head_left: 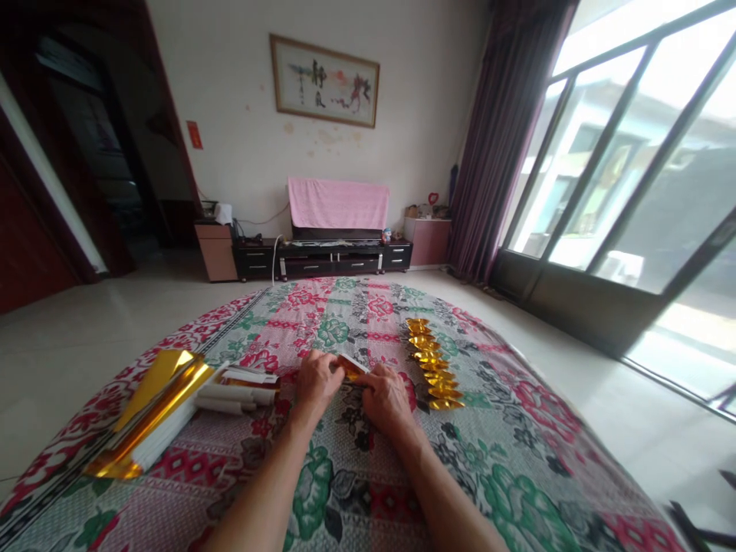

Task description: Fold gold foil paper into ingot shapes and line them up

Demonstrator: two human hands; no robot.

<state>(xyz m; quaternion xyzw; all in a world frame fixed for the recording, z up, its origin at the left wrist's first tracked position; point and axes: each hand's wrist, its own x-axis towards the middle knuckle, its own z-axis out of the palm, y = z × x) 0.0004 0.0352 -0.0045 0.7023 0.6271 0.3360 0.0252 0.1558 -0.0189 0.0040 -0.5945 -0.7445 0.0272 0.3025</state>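
Note:
Between my two hands is a small folded piece of gold foil paper [352,368], with a white edge along its top. My left hand [318,378] pinches its left end, and my right hand [388,395] grips the right end. Both hands are just above or on the flowered cloth; I cannot tell which. To the right stands a row of folded gold paper ingots [428,358]. White rolled paper pieces [235,395] lie to the left of my left hand. Farther left is a stack of gold foil sheets [166,402], partly curled, their white backs showing.
A flowered cloth [460,475] covers the round table. Beyond it, a low black cabinet [313,264] carries something under a pink cloth [339,203]. A purple curtain [497,146] and large glass windows [621,153] are at the right, a dark doorway [103,153] at the left.

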